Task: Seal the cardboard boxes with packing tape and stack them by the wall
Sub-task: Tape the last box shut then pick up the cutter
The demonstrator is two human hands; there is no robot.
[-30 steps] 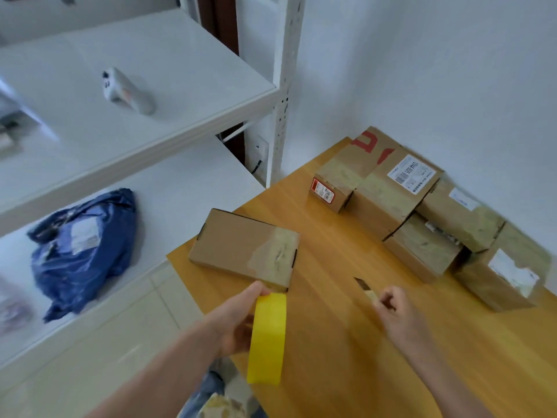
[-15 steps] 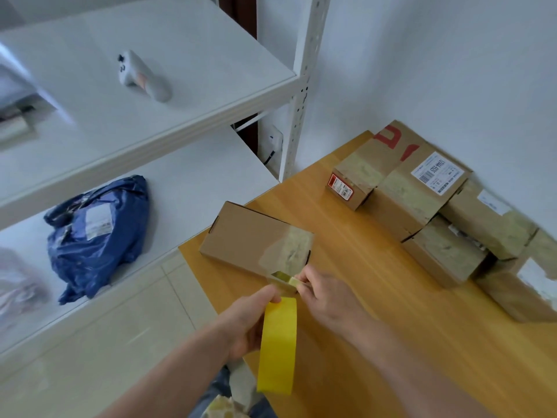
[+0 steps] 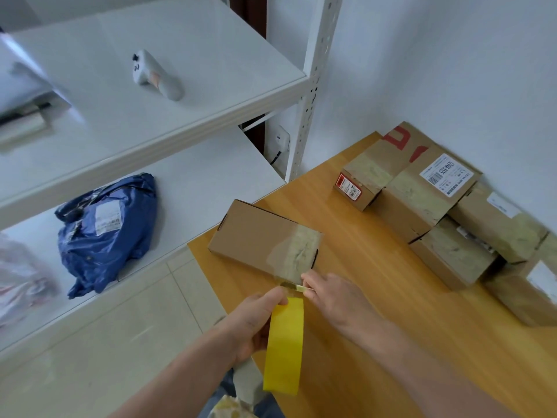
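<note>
Worktop (image 3: pixel 376 312) wooden; taped boxes (image 3: pixel 422 200) clustered at 2 o'clock against wall (image 3: pixel 452 70). Flat cardboard box (image 3: pixel 256 233) at centre, tape across its 4 o'clock end. Left hand (image 3: pixel 250 324) grips yellow tape roll (image 3: pixel 284 345) at 6 o'clock; right hand (image 3: pixel 334 300) pinches thin yellowish tool (image 3: pixel 294 286) at the box's near edge.

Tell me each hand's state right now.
Left hand: grips the yellow tape roll.
Right hand: pinches a small cutter at the taped edge of the box.
</note>
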